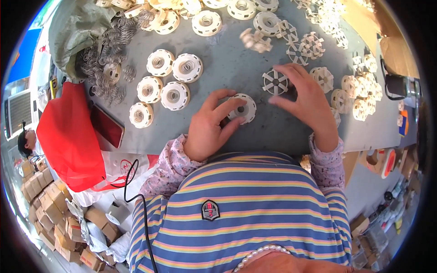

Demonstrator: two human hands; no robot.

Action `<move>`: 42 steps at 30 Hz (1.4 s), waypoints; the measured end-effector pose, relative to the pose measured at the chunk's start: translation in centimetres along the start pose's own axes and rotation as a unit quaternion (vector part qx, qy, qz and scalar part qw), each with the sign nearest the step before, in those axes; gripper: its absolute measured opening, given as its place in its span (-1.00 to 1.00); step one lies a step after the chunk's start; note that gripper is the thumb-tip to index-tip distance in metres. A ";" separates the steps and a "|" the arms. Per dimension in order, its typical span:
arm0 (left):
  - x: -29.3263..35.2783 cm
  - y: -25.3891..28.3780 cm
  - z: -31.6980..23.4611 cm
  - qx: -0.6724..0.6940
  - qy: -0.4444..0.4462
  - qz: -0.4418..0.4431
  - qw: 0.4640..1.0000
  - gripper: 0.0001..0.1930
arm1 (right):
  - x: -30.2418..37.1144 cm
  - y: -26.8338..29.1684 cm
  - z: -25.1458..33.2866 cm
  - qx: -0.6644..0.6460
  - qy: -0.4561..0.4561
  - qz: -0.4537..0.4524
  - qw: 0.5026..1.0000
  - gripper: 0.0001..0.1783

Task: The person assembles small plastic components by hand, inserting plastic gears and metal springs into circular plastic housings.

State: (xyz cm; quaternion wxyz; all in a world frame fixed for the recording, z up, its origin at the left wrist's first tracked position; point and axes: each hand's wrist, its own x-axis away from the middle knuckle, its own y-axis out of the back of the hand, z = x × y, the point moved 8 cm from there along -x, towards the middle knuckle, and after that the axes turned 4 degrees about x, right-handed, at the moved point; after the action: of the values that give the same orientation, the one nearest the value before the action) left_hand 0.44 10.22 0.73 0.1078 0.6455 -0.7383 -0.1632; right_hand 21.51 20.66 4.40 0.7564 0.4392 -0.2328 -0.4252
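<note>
My left hand (pixel 210 122) curls round a white plastic disc (pixel 248 109) with a central hole and a slotted rim. Its thumb and fingertips rest on the disc's face and edge. Right of it, a pale six-spoked wheel (pixel 269 85) sits between the thumb and fingertips of my right hand (pixel 306 93), which meet its near and far edges. Whether this wheel touches the tabletop I cannot tell. At the left lie several white discs with metal springs standing in them, such as this spring-fitted disc (pixel 187 75).
Loose springs (pixel 102 63) are heaped at the left beside a grey-green bag (pixel 75 34). A phone (pixel 107 126) and red bag (pixel 68 141) lie at the left edge. More discs (pixel 206 22) line the back; spoked parts (pixel 312 45) and stacked wheels (pixel 362 93) occupy the right.
</note>
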 end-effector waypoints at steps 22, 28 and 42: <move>1.2 -0.7 1.3 0.194 0.108 0.017 0.975 -0.47 | 2.4 -3.3 7.6 -0.056 0.130 0.015 0.990 -0.28; 0.9 -0.3 1.2 0.205 0.114 0.000 0.972 -0.40 | 3.6 -2.9 8.0 -0.001 0.131 0.026 0.991 -0.30; -4.1 7.7 -1.6 -0.288 0.003 -0.090 0.953 -0.39 | -7.7 -1.8 2.1 -0.070 0.059 -0.026 0.995 -0.59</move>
State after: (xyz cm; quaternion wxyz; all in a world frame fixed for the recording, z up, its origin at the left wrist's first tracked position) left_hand -5.44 14.98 5.29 0.2760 0.6517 -0.5983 -0.3757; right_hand 15.13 25.74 4.10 0.7865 0.4154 -0.1455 -0.4333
